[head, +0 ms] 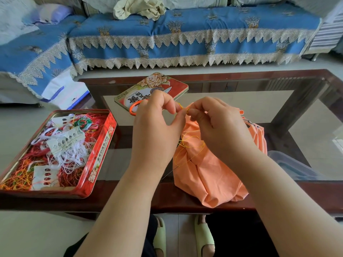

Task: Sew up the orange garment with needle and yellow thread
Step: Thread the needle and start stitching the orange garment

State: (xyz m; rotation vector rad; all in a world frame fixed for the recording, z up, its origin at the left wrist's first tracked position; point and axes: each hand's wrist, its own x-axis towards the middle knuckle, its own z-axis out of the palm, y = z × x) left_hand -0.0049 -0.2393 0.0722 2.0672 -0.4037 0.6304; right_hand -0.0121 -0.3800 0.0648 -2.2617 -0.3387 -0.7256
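The orange garment [207, 175] lies bunched on the near edge of the glass-topped table [241, 108]. Loose loops of yellow thread [191, 143] trail over its top. Above the cloth my left hand [157, 130] and my right hand [219, 127] meet fingertip to fingertip, both pinching the yellow thread where they touch. The needle is too small to make out between the fingers.
An open red tin [104, 145] full of tangled coloured threads and thread cards sits at the left. Its lid [178, 86] lies behind my hands with orange-handled scissors [132, 108] on it. A clear plastic box [289, 164] shows under the glass at right. A blue-covered sofa [185, 34] stands beyond.
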